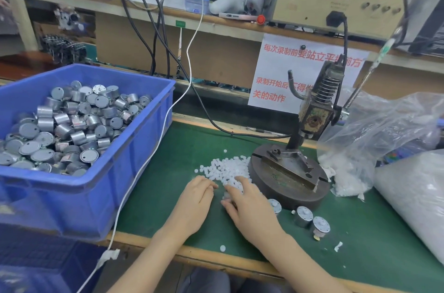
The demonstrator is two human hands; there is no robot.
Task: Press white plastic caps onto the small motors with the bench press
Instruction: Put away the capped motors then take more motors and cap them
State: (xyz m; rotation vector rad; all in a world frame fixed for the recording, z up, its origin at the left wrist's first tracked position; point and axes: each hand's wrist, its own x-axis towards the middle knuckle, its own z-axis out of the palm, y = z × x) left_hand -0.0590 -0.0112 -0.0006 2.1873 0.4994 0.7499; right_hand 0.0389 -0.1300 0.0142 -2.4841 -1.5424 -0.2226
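Centrally, a loose pile of white caps (227, 168) lies on the green mat (360, 228), touching the round base of the press (288, 172). Both hands rest palm-down at the pile's near edge: left hand (195, 204) with fingers lightly curled, right hand (249, 206) with fingers spread over the caps; whether either pinches a cap cannot be told. Three motors (304, 216) stand on the mat just right of the right hand, before the press base. A blue bin (134, 163) heaped with motors fills the left side, overhanging the bench's wooden front edge (216, 259). Clear bags (384, 139) crowd the right. Bare mat remains between bin and hands. A shelf with cables and a beige box (336, 2) runs behind.
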